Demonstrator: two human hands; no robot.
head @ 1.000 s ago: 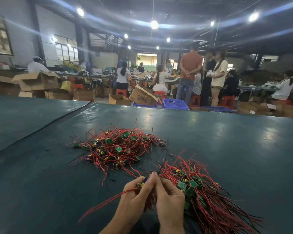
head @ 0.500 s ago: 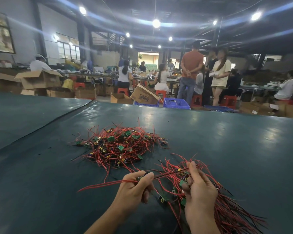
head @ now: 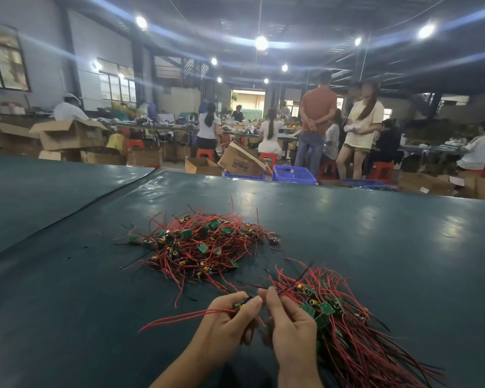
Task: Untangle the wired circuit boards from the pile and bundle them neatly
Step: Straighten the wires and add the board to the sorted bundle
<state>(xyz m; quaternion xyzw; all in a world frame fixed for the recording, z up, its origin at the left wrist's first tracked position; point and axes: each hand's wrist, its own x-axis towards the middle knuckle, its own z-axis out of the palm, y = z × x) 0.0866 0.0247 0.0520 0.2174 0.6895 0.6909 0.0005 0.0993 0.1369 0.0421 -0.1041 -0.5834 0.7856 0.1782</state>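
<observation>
A tangled pile [head: 199, 247] of small green circuit boards with red and black wires lies mid-table. A straighter bundle [head: 345, 326] of the same boards fans out at the lower right. My left hand [head: 224, 323] pinches one wired board [head: 244, 301], and its red wires [head: 179, 317] trail off to the left. My right hand [head: 291, 329] sits right beside it, fingers curled round wires at the near end of the bundle.
The dark green table cover [head: 375, 242] stretches far ahead, with a seam [head: 76, 217] running at the left. Beyond its far edge stand cardboard boxes [head: 70, 134], blue crates [head: 293, 173], red stools and several people at other tables.
My right hand has come back from the bundle to meet my left hand. The left hand has kept hold of the board, its red wires still trailing left.
</observation>
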